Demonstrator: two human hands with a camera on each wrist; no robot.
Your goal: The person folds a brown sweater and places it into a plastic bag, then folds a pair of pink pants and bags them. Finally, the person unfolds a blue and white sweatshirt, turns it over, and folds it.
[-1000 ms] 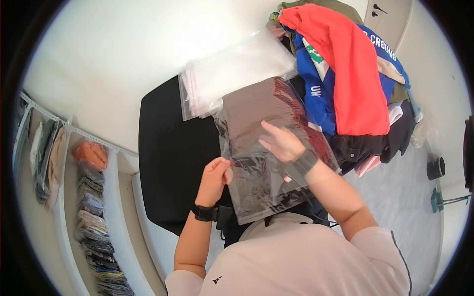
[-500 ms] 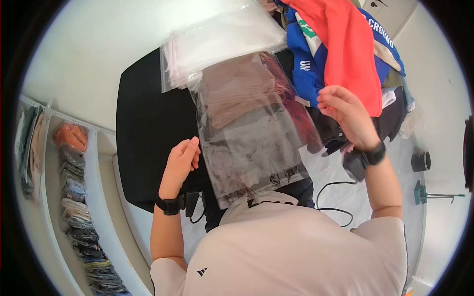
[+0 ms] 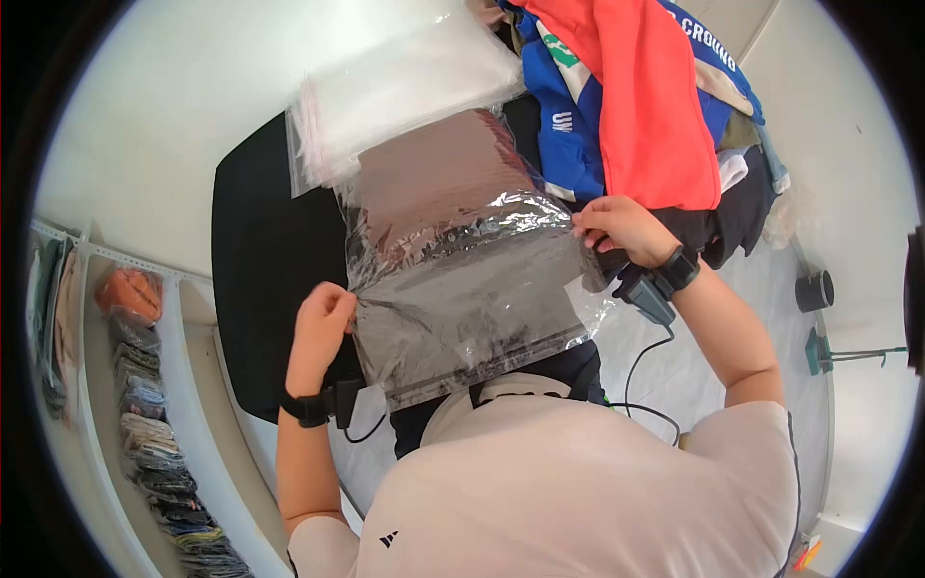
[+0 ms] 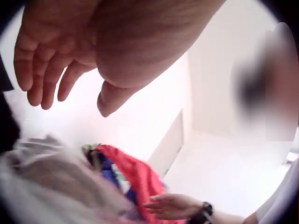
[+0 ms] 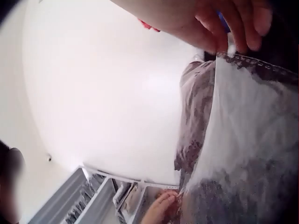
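Observation:
A clear plastic bag [image 3: 462, 313] with a folded brown ribbed garment [image 3: 424, 169] inside lies across the near side of the black table [image 3: 255, 250], its near end reaching the person's waist. At the bag's left edge, the left hand [image 3: 323, 323] pinches the plastic between thumb and fingers. Opposite it, the right hand [image 3: 631, 231] pinches the right edge, and the film between them is drawn into shiny creases. Up close in the right wrist view, the thumb and fingers of the right hand [image 5: 233, 28] meet at the bag's edge.
A stack of clear empty bags [image 3: 405, 87] lies at the back of the table. To the right is a heap of clothes with a red garment [image 3: 655, 116] on top. Shelves of bagged clothes [image 3: 154, 414] stand at left. A black cable [image 3: 641, 361] hangs from the right wrist device.
The right hand lifted from over the bag, swung right, then came back to pinch its right edge. The left hand now pinches the left edge, and the bag has been drawn taut.

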